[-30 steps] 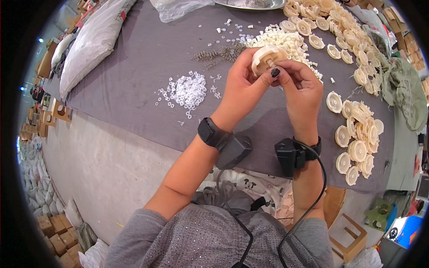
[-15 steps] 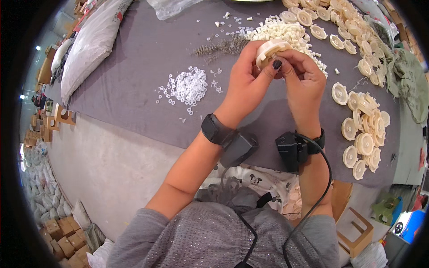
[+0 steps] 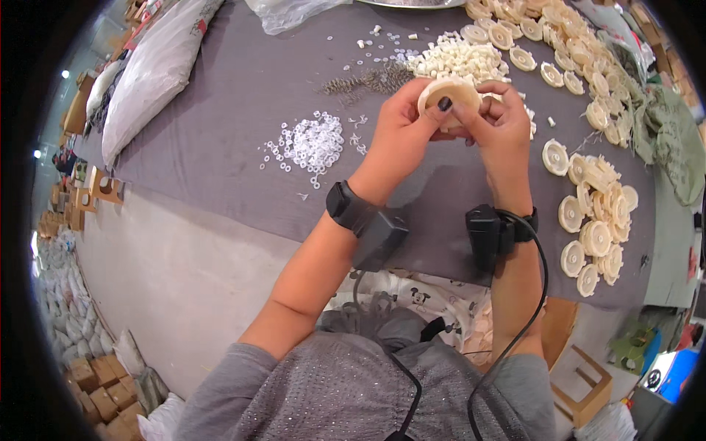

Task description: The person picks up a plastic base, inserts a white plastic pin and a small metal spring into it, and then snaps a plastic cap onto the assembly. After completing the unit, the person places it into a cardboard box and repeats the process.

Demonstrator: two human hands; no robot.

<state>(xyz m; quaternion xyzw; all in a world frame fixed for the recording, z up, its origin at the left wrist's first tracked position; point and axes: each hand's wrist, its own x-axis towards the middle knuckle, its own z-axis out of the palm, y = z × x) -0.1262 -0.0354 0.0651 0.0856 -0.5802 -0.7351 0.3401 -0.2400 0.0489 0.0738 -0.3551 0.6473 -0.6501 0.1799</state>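
Between my two hands, above the grey-covered table [image 3: 220, 140], is a round cream plastic cap [image 3: 457, 90], tilted so its broad face shows. My left hand [image 3: 404, 121] grips its left side, the dark-nailed thumb lying over the face. My right hand [image 3: 501, 125] pinches the right edge with thumb and curled fingers. Whether a smaller part is between the right fingertips is hidden. Just beyond the hands lies a heap of small cream plastic plugs [image 3: 460, 59]. A pile of grey metal springs [image 3: 379, 78] touches its left side. Small white washers [image 3: 312, 143] lie heaped to the left.
More cream caps lie in a near-right pile [image 3: 596, 220] and a larger far-right pile [image 3: 581, 51]. A full white sack [image 3: 151, 88] rests on the table's left side. A green cloth sack [image 3: 673, 147] hangs at the right edge. A wooden stool [image 3: 585, 386] stands low right.
The cap has turned in my hands, from edge-on to showing its broad face, and come slightly lower. My right hand has shifted a little at its edge.
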